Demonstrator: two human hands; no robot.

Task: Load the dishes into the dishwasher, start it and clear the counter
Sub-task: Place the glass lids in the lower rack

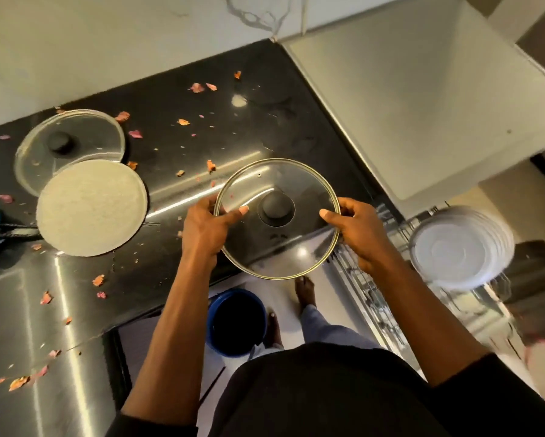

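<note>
A: Closest in, at six o'clock, a blue bucket (236,323) sits on the floor.
B: Above it is the glass lid (283,247), held over the bench (201,137) edge. The left hand (206,225) pinches its rim at nine o'clock, the right hand (356,234) at three.
A: Out at three o'clock, white plates (460,247) stand racked.
B: Far off at ten o'clock, a pale round plate (91,208) overlaps a second lid (69,146) among the peelings (197,87).

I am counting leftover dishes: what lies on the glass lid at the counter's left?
A pale round plate hides the near edge of the glass lid; its black knob shows.
</note>
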